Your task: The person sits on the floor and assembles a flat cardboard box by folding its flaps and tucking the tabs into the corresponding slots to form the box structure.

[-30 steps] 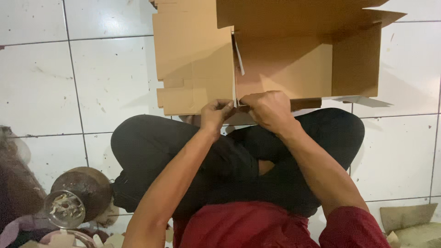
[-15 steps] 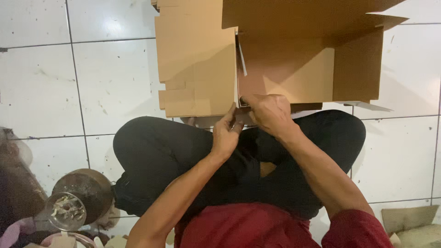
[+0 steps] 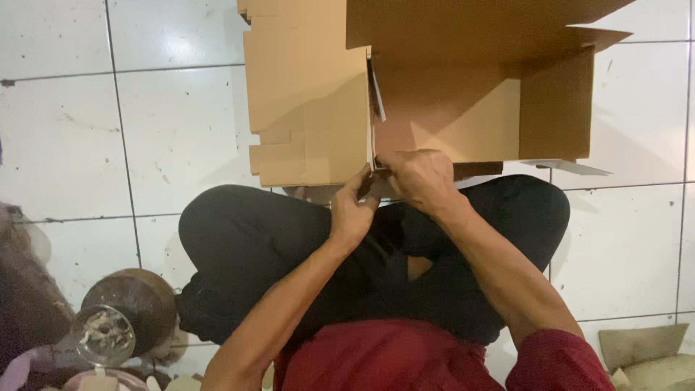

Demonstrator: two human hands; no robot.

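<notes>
We sit cross-legged on the floor (image 3: 87, 137) with the box (image 3: 434, 94) lying open just beyond our knees. Our right hand (image 3: 420, 181) pinches its near bottom edge; our left hand (image 3: 353, 211) grips that edge just left of it, fingers closed.

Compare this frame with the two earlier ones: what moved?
The left hand dropped slightly from the cardboard box edge toward the lap, fingers now under the right hand, which stays pinching the lower edge. Box, crossed legs and glass jar are unchanged.
</notes>
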